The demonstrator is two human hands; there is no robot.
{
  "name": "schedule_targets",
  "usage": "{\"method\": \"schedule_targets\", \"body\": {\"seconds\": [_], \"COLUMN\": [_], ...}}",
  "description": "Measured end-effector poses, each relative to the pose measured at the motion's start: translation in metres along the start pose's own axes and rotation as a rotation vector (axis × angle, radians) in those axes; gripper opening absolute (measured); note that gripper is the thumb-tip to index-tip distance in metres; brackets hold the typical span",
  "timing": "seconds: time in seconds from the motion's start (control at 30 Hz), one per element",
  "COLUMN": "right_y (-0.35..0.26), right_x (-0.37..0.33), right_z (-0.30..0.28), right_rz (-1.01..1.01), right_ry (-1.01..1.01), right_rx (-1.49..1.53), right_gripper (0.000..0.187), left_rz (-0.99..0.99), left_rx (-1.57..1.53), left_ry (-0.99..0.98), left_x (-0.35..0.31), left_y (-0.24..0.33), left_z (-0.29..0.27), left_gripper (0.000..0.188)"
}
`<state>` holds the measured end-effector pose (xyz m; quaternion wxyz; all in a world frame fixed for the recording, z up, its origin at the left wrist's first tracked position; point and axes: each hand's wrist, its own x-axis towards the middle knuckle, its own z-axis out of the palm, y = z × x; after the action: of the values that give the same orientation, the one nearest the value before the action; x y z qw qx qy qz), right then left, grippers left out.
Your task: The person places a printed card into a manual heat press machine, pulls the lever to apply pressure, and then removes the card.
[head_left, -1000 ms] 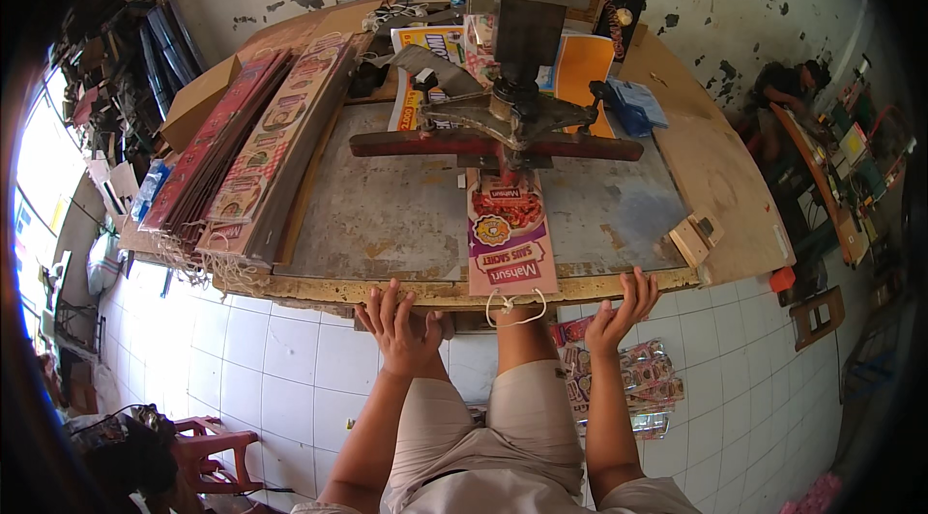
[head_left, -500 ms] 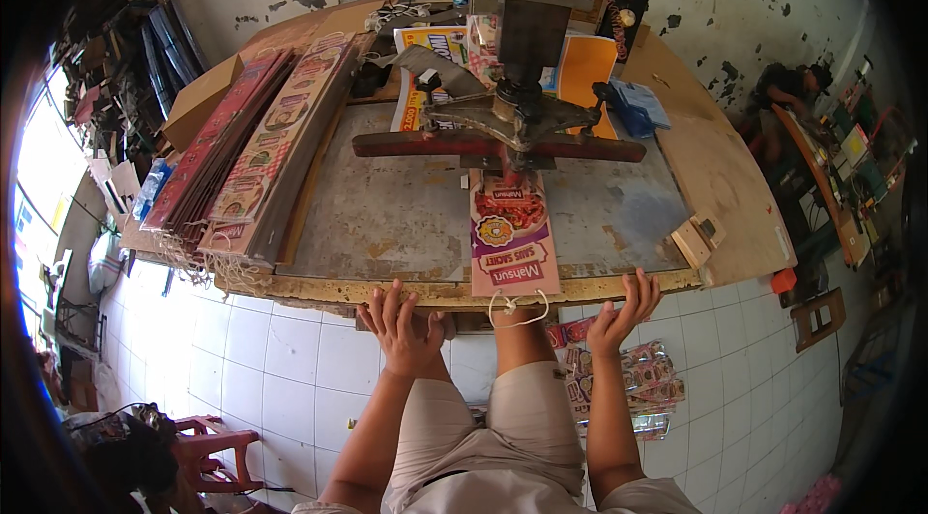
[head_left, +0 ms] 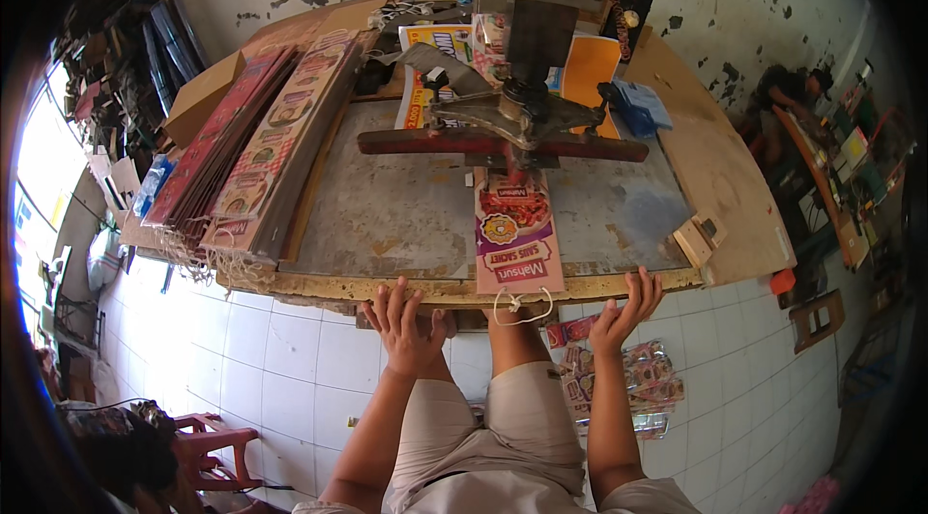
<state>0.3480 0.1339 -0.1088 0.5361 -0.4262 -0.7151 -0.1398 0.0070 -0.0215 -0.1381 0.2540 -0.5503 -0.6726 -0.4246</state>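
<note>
My left hand (head_left: pixel 404 328) rests at the front edge of the worktable with its fingers spread, holding nothing. Farther right along the same edge is my right hand (head_left: pixel 626 313), its fingers also stretched out and its palm free. Between the hands lies a long printed card strip (head_left: pixel 517 248), pink and purple with a food picture. A white string loop (head_left: pixel 522 311) hangs from its near end, over the table edge. The strip's far part is hidden under a metal press (head_left: pixel 520 117) with a long reddish crossbar (head_left: pixel 406 142).
Long printed card strips (head_left: pixel 275 137) with strings lie stacked at the left. A wooden block (head_left: pixel 698 239) sits at the table's right front corner, and a blue plastic packet (head_left: pixel 640 110) lies behind it. Packets (head_left: pixel 628 379) lie on the tiled floor. Another person (head_left: pixel 785 93) sits far right.
The press and the card strip appear very slightly farther right in the picture. Both hands stay at the table edge with almost no movement.
</note>
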Motion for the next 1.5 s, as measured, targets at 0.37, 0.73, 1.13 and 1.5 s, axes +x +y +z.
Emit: {"method": "schedule_targets", "body": {"seconds": [0.37, 0.73, 1.13, 1.5], "right_y": [-0.005, -0.024, -0.125, -0.134], "right_x": [0.0, 0.008, 0.061, 0.065], "right_z": [-0.003, -0.018, -0.028, -0.007], "right_rz": [0.038, 0.103, -0.152, -0.291], "right_ry": [-0.032, -0.11, -0.562, -0.485], "right_rx": [0.007, 0.009, 0.187, 0.192], "right_gripper": [0.051, 0.052, 0.066, 0.057], "left_rz": [-0.01, -0.032, -0.032, 0.0], "left_rx": [0.017, -0.013, -0.084, -0.182], "left_ry": [-0.063, -0.144, -0.199, -0.216], "left_x": [0.001, 0.007, 0.014, 0.023], "left_y": [0.001, 0.006, 0.003, 0.006], "left_z": [-0.005, -0.021, -0.035, -0.047], "left_gripper": [0.061, 0.059, 0.063, 0.07]}}
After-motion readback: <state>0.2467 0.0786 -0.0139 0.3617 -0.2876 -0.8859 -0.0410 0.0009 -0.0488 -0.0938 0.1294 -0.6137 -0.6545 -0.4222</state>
